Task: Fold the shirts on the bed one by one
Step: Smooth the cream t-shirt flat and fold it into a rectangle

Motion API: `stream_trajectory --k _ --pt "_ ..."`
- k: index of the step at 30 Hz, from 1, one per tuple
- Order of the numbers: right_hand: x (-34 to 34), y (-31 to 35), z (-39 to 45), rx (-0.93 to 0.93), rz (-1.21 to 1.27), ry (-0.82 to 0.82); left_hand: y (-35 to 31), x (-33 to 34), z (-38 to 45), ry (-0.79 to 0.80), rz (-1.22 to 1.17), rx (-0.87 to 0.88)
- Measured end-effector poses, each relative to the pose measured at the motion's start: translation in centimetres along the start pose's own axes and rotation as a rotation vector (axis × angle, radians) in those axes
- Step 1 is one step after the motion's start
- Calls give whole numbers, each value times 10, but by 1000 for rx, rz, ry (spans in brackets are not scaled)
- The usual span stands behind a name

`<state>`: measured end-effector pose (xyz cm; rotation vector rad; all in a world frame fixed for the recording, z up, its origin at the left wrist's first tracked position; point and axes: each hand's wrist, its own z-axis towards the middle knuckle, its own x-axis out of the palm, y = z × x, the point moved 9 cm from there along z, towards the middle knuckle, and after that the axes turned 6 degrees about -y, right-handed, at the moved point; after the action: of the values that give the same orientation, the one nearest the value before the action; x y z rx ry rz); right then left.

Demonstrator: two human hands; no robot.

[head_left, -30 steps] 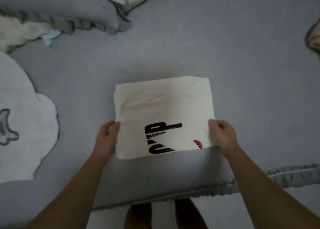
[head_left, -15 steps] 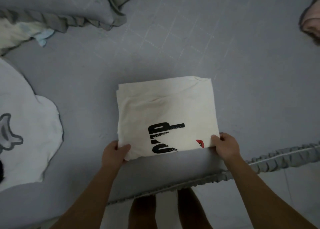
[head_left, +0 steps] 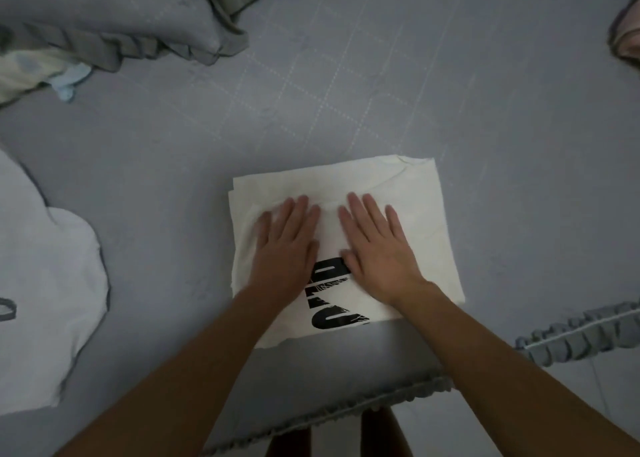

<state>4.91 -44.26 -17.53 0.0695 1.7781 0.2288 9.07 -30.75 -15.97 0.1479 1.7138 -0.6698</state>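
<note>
With both hands, left hand (head_left: 284,245) and right hand (head_left: 375,245), flat and fingers spread on the folded cream shirt (head_left: 415,235), sweep outward evenly so the creases set without shifting the layers.

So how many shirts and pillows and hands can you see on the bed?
Shirts: 2, a folded cream one and a pale one at the left edge.
Pillows: 1, grey with a frill.
Hands: 2, left and right, both flat on the cream shirt.
Total: 5
</note>
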Motion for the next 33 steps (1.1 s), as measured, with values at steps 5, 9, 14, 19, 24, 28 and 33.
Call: stream_trajectory --k 5,9,14,19,24,28,33 --pt "6 -92 2 284 -93 7 46 3 27 0 4 -32" --pt "-2 -110 -22 429 -56 74 66 7 11 86 105 -161" --pt "-65 -83 -114 729 715 -135 34 -40 -22 118 -249 -373" --pt "-198 -53 -298 1180 1283 -682 -94 -178 -63 77 -847 -452" --pt "-302 -23 -488 1356 1299 -1090 -291 -267 -116 288 -966 -58" --pt "-314 16 -638 1523 1201 -1410 -446 -276 -191 502 -960 266" --pt "-269 103 -818 1805 1046 -1882 -618 -236 -345 797 -957 628"
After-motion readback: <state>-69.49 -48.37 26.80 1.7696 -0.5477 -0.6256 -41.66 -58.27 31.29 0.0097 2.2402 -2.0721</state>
